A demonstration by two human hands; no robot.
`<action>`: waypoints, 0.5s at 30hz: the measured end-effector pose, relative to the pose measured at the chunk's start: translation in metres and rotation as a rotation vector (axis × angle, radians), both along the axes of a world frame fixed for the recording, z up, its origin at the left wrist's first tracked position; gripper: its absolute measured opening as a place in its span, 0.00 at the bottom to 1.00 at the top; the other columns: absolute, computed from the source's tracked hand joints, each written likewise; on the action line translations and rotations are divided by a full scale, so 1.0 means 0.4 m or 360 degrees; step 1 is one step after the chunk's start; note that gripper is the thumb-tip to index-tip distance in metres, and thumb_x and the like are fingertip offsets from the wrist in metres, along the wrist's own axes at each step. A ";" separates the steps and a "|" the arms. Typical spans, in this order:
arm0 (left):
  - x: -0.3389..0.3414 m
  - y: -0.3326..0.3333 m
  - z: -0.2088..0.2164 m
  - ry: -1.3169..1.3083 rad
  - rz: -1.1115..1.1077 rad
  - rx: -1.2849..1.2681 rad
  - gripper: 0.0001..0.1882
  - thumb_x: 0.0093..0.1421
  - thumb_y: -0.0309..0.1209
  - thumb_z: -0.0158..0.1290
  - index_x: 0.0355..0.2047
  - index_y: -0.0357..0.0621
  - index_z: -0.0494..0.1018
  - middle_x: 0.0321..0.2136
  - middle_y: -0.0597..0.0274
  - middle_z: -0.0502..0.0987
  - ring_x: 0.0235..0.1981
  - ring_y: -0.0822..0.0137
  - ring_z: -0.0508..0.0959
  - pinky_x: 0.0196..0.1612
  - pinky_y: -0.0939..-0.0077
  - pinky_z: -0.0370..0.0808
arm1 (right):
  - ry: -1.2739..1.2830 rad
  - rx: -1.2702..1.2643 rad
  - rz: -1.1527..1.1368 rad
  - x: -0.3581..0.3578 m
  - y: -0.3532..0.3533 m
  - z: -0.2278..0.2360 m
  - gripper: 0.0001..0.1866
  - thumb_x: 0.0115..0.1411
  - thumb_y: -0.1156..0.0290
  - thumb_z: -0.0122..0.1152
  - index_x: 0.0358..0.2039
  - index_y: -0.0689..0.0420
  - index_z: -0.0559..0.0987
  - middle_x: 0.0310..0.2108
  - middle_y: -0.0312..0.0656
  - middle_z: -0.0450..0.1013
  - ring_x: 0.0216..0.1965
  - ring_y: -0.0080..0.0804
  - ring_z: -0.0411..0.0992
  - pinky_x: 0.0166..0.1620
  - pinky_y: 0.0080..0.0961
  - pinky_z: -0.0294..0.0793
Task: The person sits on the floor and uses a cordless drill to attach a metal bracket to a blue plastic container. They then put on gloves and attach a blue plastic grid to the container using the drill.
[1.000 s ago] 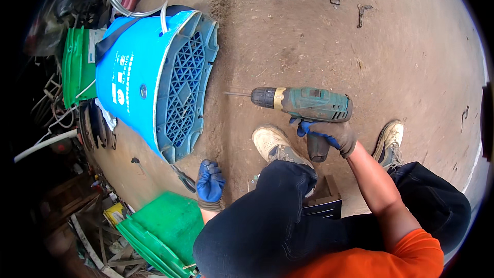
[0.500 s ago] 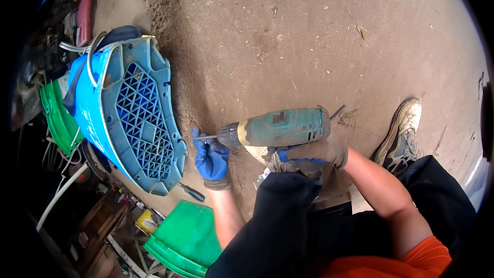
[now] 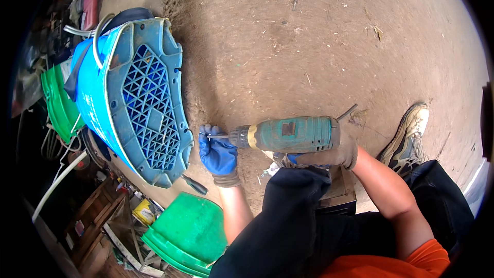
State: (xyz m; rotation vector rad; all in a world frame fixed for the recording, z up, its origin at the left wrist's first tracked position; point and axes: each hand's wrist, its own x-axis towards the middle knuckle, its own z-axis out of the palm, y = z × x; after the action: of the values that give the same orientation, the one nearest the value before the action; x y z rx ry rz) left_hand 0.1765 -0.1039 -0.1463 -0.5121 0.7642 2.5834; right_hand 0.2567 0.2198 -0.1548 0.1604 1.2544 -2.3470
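Note:
My right hand [image 3: 334, 153], in a grey and blue work glove, grips a dusty green cordless drill [image 3: 303, 136] from below. The drill lies level, its black chuck and thin driver bit [image 3: 220, 136] pointing left. At the bit's tip, my gloved left hand [image 3: 218, 154] has its fingers pinched together; whatever small piece they hold is too small to make out. Just left of that hand stands a blue plastic container [image 3: 182, 113] with a lattice panel facing me. Its pale rim is close to my fingertips but apart from them.
A dark-handled tool [image 3: 195, 185], perhaps a screwdriver, lies below the blue container. Nearer is a green plastic bin or lid [image 3: 190, 226]. Wood scraps and clutter [image 3: 98, 221] fill the lower left. My shoe [image 3: 409, 134] rests on the dusty floor [image 3: 309, 36] at right.
The view has shifted slightly, so most things sit a little further right. The drill points a bit more level, and my left fingers have closed more around the bit's tip.

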 end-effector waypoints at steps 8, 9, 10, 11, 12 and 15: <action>0.014 0.042 0.006 -0.0096 0.0117 0.0191 0.15 0.70 0.33 0.46 0.53 0.47 0.76 0.51 0.62 0.79 0.54 0.63 0.75 0.58 0.63 0.72 | 0.0030 0.0021 -0.0007 -0.028 -0.015 0.038 0.35 0.43 0.69 0.79 0.53 0.61 0.76 0.48 0.44 0.78 0.48 0.31 0.76 0.52 0.30 0.77; 0.013 0.049 0.012 -0.0096 0.0135 0.0142 0.15 0.70 0.33 0.46 0.53 0.47 0.76 0.50 0.62 0.79 0.53 0.64 0.76 0.58 0.63 0.71 | 0.0146 0.0126 -0.0005 -0.033 -0.017 0.036 0.35 0.43 0.69 0.79 0.53 0.61 0.76 0.48 0.44 0.78 0.48 0.31 0.77 0.52 0.30 0.77; 0.012 0.057 0.018 -0.0096 0.0152 0.0092 0.15 0.70 0.33 0.47 0.53 0.47 0.76 0.49 0.62 0.79 0.52 0.65 0.77 0.58 0.64 0.70 | 0.0262 0.0230 -0.0003 -0.035 -0.020 0.035 0.36 0.42 0.68 0.79 0.53 0.61 0.76 0.48 0.44 0.78 0.47 0.32 0.77 0.52 0.31 0.77; 0.009 0.066 0.023 -0.0099 0.0154 0.0109 0.15 0.70 0.33 0.47 0.53 0.47 0.76 0.50 0.62 0.79 0.52 0.65 0.77 0.58 0.64 0.70 | 0.0375 0.0331 -0.0040 -0.035 -0.023 0.033 0.36 0.42 0.68 0.79 0.53 0.61 0.76 0.48 0.44 0.78 0.47 0.32 0.77 0.52 0.31 0.77; 0.007 0.075 0.027 -0.0101 0.0155 0.0125 0.15 0.70 0.33 0.47 0.53 0.47 0.76 0.50 0.61 0.79 0.52 0.65 0.77 0.58 0.64 0.70 | 0.0487 0.0432 -0.0077 -0.034 -0.029 0.028 0.36 0.42 0.68 0.79 0.53 0.61 0.76 0.48 0.44 0.78 0.47 0.33 0.77 0.52 0.30 0.77; 0.002 0.083 0.026 -0.0145 0.0146 0.0282 0.15 0.70 0.33 0.47 0.53 0.47 0.76 0.51 0.61 0.79 0.53 0.62 0.76 0.58 0.63 0.72 | 0.0396 0.0341 -0.0056 -0.036 -0.037 0.025 0.36 0.42 0.66 0.77 0.54 0.60 0.76 0.48 0.45 0.77 0.47 0.37 0.78 0.52 0.33 0.77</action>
State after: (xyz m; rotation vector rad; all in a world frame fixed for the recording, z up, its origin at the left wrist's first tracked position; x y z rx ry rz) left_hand 0.1773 -0.0707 -0.1357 -0.6172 0.4866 2.6586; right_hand 0.2422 0.2049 -0.1449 -0.0431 1.6350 -2.3113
